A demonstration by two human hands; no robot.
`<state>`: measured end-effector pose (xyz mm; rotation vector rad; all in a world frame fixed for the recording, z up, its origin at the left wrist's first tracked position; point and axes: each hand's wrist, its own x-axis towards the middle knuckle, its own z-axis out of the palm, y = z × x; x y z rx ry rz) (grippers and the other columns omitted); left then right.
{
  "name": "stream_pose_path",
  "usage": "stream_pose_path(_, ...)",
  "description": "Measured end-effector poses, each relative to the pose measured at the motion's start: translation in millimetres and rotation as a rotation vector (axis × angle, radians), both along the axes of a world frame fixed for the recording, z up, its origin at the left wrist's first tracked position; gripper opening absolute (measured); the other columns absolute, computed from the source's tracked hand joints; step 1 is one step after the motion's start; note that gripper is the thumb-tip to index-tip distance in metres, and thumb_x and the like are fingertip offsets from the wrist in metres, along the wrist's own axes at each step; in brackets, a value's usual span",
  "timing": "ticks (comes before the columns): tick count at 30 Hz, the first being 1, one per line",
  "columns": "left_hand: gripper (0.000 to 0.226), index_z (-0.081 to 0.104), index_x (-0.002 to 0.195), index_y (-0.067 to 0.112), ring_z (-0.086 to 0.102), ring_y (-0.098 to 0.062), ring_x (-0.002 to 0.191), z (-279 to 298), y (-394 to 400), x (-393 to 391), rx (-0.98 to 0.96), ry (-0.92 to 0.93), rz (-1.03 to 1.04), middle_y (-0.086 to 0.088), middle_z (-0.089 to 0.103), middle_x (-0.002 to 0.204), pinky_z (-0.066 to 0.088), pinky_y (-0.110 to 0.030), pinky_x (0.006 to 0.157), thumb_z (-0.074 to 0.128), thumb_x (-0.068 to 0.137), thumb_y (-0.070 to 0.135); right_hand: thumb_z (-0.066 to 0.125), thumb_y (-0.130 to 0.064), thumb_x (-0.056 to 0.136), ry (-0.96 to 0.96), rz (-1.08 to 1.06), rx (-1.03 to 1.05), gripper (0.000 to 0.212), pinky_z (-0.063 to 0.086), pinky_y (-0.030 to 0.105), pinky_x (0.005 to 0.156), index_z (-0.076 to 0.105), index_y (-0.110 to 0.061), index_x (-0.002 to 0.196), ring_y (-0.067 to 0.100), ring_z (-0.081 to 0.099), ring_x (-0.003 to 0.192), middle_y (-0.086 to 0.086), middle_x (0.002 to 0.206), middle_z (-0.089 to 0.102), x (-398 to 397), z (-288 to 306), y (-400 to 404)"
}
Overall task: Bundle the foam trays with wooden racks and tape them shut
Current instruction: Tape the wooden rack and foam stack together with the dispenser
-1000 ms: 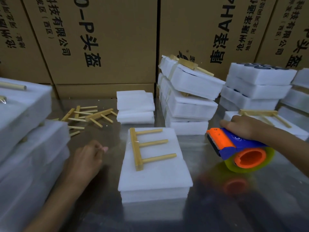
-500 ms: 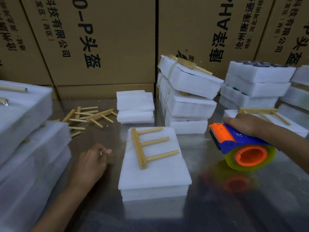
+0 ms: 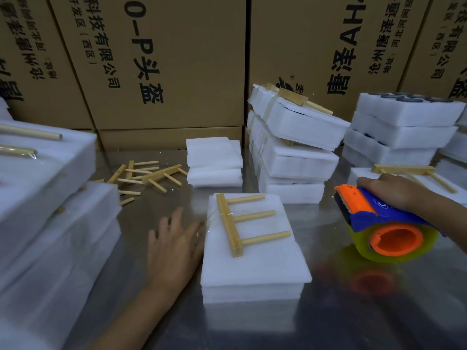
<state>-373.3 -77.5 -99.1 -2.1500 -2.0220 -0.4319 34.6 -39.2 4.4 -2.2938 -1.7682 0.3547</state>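
Foam stack [image 3: 255, 258] looks light, squashy; we steady its side with left hand [image 3: 174, 245] flat, right hand [image 3: 390, 192] gripping tape dispenser [image 3: 379, 226]. Rack [image 3: 236, 222] sits loose.

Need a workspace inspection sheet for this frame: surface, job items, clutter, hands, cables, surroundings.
Surface: shiny metal table, reflecting the dispenser.
Job's things: central foam tray stack with a wooden rack lying on top; tape on it cannot be made out. Tape dispenser, orange and blue, yellowish roll.
Clutter: loose wooden racks far left; small foam sheet pile; taped bundles behind; more foam stacks left and right.
Hands: left hand flat, fingers straight, at the stack's left edge; right hand grips the dispenser.
Cables: nothing seen.
Surroundings: printed cardboard boxes walling the back.
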Motion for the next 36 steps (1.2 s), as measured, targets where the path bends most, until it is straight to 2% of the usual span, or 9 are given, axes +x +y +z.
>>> stream_pose_path(3,0.069,0.014,0.155,0.035,0.026,-0.027,0.138,-1.3,0.6,-3.1,-0.045,-0.174,0.009,-0.003,0.021,0.157,0.032,-0.045,0.106,0.046,0.095,0.05,0.031,-0.047,0.103,0.036,-0.024,0.007,0.043,0.032,0.033,0.07,0.061,-0.016,0.1,0.021,0.053,0.081,0.008,0.089,0.056,5.1,-0.3,-1.2)
stream_pose_path(6,0.044,0.043,0.142,0.025,0.04,-0.022,0.131,12.1,1.4,-0.7,0.216,-0.632,-0.104,-0.002,0.044,0.14,0.036,-0.037,0.101,0.05,0.099,0.027,0.03,-0.047,0.103,0.008,-0.007,-0.001,0.044,0.033,0.034,0.074,0.062,-0.017,0.099,0.019,0.053,0.082,0.007,0.089,0.056,6.8,-0.4,-1.7)
stream_pose_path(9,0.04,0.045,0.13,0.042,0.042,-0.005,0.127,44.5,2.3,17.1,0.141,-0.884,-0.294,0.021,0.044,0.128,0.039,-0.03,0.097,0.052,0.092,0.052,0.029,-0.048,0.103,-0.01,0.02,-0.005,0.042,0.033,0.032,0.065,0.06,-0.022,0.091,0.018,0.054,0.081,0.006,0.09,0.057,3.1,-0.5,0.1)
stream_pose_path(12,0.091,0.017,0.144,0.055,0.008,-0.004,0.146,67.1,5.7,45.1,-0.302,-0.663,-0.388,0.028,0.011,0.155,0.025,-0.041,0.116,0.05,0.066,0.089,0.026,-0.047,0.105,-0.084,0.073,-0.038,0.036,0.032,0.031,0.068,0.052,-0.035,0.083,0.014,0.049,0.08,-0.002,0.088,0.05,-1.0,0.2,0.4)
stream_pose_path(15,0.111,0.001,0.152,0.047,-0.031,-0.008,0.143,71.3,11.8,54.9,-0.531,-0.331,-0.368,0.02,-0.028,0.157,0.001,-0.048,0.12,0.052,0.063,0.088,0.031,-0.045,0.105,-0.048,0.057,-0.009,0.033,0.03,0.026,0.062,0.049,-0.036,0.079,0.013,0.049,0.078,0.0,0.088,0.051,4.2,-0.3,-1.2)
stream_pose_path(21,0.105,0.021,0.145,0.058,-0.032,0.006,0.138,77.0,15.4,34.1,-0.702,-0.352,-0.516,0.036,-0.024,0.151,-0.003,-0.04,0.123,0.059,0.052,0.091,0.032,-0.048,0.102,0.016,0.071,0.012,0.038,0.033,0.029,0.062,0.058,-0.027,0.084,0.018,0.056,0.081,0.006,0.09,0.059,13.9,-2.5,0.5)
stream_pose_path(28,0.112,0.002,0.152,0.05,-0.032,0.003,0.139,78.7,13.1,36.8,-0.706,-0.283,-0.482,0.034,-0.031,0.149,-0.003,-0.038,0.122,0.055,0.061,0.088,0.029,-0.044,0.104,-0.008,0.113,0.019,0.038,0.032,0.028,0.062,0.053,-0.033,0.076,0.017,0.053,0.082,0.002,0.088,0.054,14.7,-3.7,-1.9)
stream_pose_path(32,0.102,0.0,0.153,0.044,-0.03,0.002,0.14,76.9,6.8,45.8,-0.697,-0.347,-0.44,0.029,-0.029,0.153,-0.008,-0.041,0.121,0.031,0.068,0.09,0.029,-0.049,0.103,-0.025,0.119,0.013,0.038,0.034,0.032,0.065,0.056,-0.028,0.085,0.018,0.054,0.083,0.004,0.092,0.056,15.2,-4.1,-0.2)
stream_pose_path(36,0.072,0.025,0.153,0.036,-0.013,-0.005,0.148,83.4,17.1,61.4,-0.357,-0.329,-0.358,0.012,0.004,0.164,-0.009,-0.037,0.119,0.02,0.091,0.072,0.029,-0.047,0.103,-0.045,0.113,0.008,0.034,0.035,0.034,0.072,0.051,-0.033,0.081,0.016,0.051,0.083,0.004,0.093,0.054,13.6,-3.8,-1.2)
